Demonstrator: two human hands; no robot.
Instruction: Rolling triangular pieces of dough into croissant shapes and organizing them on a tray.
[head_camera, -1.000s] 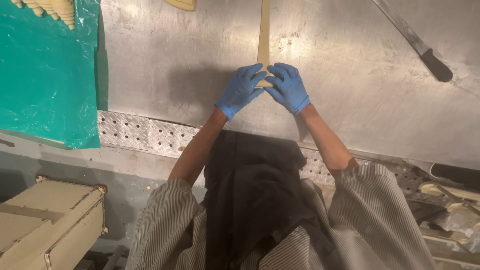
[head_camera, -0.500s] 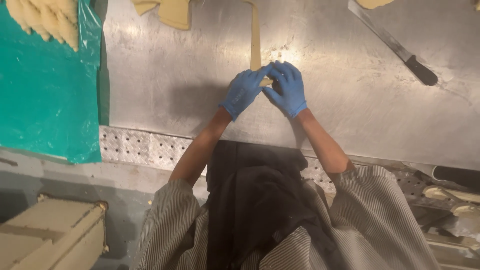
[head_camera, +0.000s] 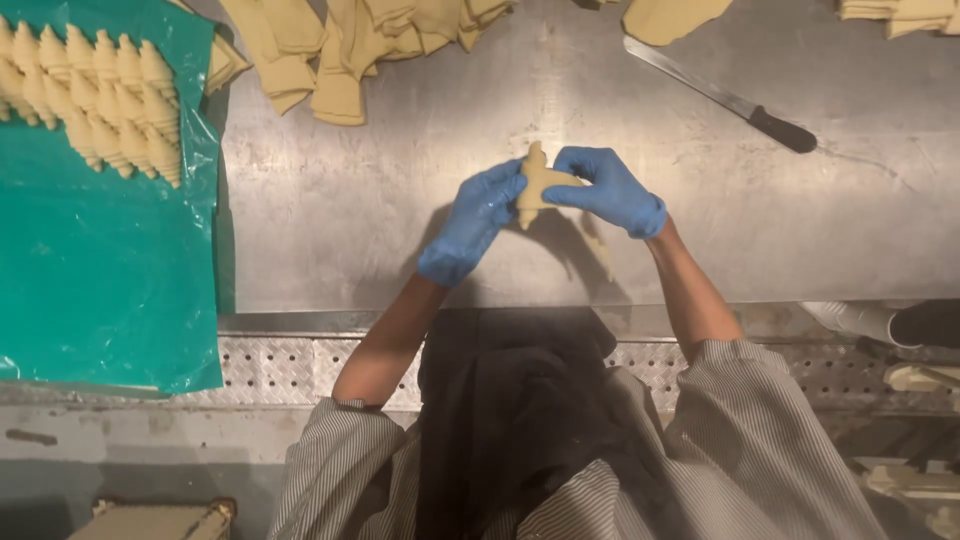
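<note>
Dough roll sits up in the air between both hands, a little above the shiny metal counter. It is pale yellow and rolled up, thick in the middle and thin at the ends. Its long way runs nearly straight up and down in the picture: one pointy tip aims away from the person, toward the far side of the counter, and the other tip aims back at the person.

Both hands wear blue gloves. The left hand comes in from the left side of the roll, and its fingers are curled shut against that side. The right hand comes in from the right side, and its fingers pinch the middle of the roll. So the roll lies right between the two sets of fingers, and both touch it. Neither hand is nearer than the other.

A dark shadow of the roll falls on the counter just under the hands.

Far up the counter lie flat pieces of dough in a loose heap. A long knife with a dark handle rests to the right of them, well apart from the hands. On the left, a green plastic sheet holds neat rows of finished rolls.
</note>
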